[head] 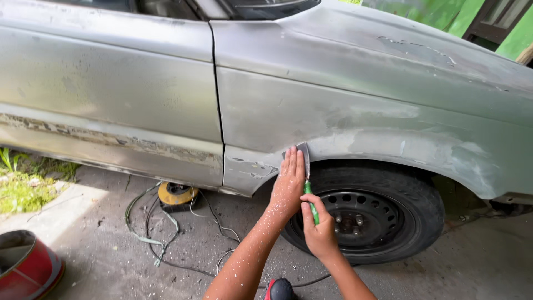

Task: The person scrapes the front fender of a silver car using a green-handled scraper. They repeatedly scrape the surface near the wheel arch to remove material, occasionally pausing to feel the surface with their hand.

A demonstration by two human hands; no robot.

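My left hand (pixel 288 186) lies flat, fingers together, against the lower edge of a grey sanded car fender (pixel 355 111), just in front of the wheel arch. It pins a small grey sheet (pixel 303 151), like sandpaper, to the panel. My right hand (pixel 320 233) is just below it, closed around a thin green-handled tool (pixel 310 200) that points up toward the sheet. The tool's tip is hidden behind my left hand. Both forearms are speckled with pale dust. The black tyre with its dark steel wheel (pixel 361 219) is right behind my hands.
A yellow and black round power tool (pixel 176 195) lies under the door sill, with cables and a green hose (pixel 145 233) trailing over the concrete. A red bucket (pixel 28 269) stands at the lower left, grass (pixel 25 186) at the left. A red-black object (pixel 279 289) is at the bottom edge.
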